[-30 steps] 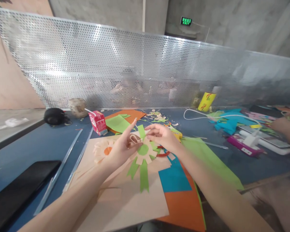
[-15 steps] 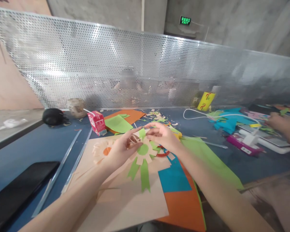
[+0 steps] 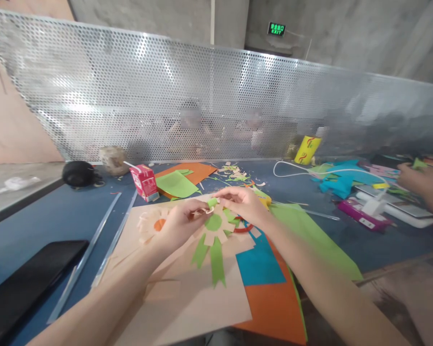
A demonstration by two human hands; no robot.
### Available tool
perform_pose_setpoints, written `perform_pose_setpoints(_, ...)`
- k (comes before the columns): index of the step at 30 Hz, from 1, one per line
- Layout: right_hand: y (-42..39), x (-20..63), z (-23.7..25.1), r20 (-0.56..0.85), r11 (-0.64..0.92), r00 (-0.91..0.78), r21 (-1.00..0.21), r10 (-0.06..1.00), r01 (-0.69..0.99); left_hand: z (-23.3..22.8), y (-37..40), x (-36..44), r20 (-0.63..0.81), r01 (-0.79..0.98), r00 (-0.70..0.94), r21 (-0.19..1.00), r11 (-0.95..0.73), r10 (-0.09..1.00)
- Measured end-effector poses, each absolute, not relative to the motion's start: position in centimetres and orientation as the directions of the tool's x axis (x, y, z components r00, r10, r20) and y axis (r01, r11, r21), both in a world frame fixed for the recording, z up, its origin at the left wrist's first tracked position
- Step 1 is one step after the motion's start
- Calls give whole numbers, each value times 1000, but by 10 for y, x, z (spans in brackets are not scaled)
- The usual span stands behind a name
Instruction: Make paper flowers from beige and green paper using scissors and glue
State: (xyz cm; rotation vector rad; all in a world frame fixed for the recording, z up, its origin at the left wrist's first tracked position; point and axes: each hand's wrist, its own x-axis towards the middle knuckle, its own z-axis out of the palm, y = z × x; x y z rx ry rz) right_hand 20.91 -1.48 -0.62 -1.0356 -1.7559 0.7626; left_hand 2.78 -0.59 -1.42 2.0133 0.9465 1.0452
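A paper rosette [image 3: 213, 222] with a green centre, cream petals and two notched green tails lies on a large cream sheet [image 3: 209, 307]. At its top edge my left hand [image 3: 185, 218] pinches a petal strip, fingers curled. My right hand [image 3: 240, 204] is closed on the other side of the same spot, thumb and finger together. Between the fingertips a green and cream strip [image 3: 212, 202] bends over in a curl. Left of my left hand lies a second cream paper flower [image 3: 159, 224] with an orange centre, partly covered by that hand.
Blue [image 3: 261, 264] and orange sheets [image 3: 277, 312] lie right of the cream sheet. A pink drink carton [image 3: 144, 182] stands behind at left; a black phone [image 3: 36, 283] lies front left. At right are a purple power strip [image 3: 364, 215] and another person's hand [image 3: 420, 179].
The petal strip at the top of the rosette, upright before, is now bent into a curl between my fingertips. Another person's hand at right has moved slightly, holding green paper.
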Motion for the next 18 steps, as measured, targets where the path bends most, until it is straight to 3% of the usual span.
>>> perform_pose_setpoints(9, -16, 208, -5, 409, 463, -253, -861, 877, 212, -14, -5, 28, 348, 228, 455, 844, -485, 820)
perform_pose_setpoints(18, -12, 206, -10, 390, 427, -181, -864, 903, 268, -11, -9, 33, 251, 203, 426, 910, -362, 869)
